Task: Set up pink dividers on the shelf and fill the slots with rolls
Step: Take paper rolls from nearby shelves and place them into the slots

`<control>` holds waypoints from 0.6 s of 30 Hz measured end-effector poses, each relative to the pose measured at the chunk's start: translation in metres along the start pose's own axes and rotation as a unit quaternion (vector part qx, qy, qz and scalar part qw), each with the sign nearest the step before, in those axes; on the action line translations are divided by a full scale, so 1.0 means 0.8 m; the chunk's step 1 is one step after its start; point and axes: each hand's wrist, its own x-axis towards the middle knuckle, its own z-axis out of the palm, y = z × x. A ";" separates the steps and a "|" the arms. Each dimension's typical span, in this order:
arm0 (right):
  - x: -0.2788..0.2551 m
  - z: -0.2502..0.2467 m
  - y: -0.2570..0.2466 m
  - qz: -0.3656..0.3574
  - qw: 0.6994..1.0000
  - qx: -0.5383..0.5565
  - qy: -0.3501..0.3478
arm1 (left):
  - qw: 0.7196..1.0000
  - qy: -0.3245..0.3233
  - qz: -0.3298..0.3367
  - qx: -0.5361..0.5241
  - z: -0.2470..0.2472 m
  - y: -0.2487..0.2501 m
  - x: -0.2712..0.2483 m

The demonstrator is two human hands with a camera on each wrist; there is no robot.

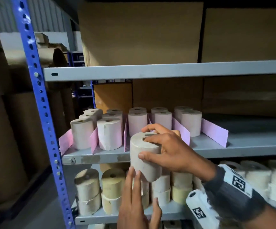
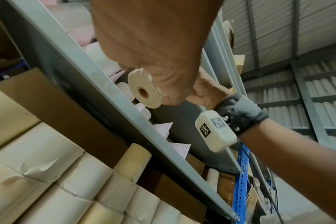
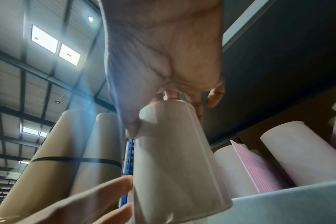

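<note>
Right hand (image 1: 172,152) gripping tilted pale grey paper roll (image 1: 144,156) from above; left hand (image 1: 136,200) reaching up, straight fingers touching roll's base, palm cut off.

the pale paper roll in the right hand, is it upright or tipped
Tipped. The pale paper roll leans with its top toward the shelf and its base toward the viewer, gripped by the right hand; it is not yet in a slot.

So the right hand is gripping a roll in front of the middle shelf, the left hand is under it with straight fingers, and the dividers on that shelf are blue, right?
Not quite: the dividers are pink, as the head view shows. The rest holds: the right hand grips the roll in front of the middle shelf, with the left hand below it, fingers straight.
</note>
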 end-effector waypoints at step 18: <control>0.132 0.024 0.074 -0.001 0.979 -0.201 -0.022 | 0.959 -0.168 -0.029 0.227 0.080 -0.050 0.072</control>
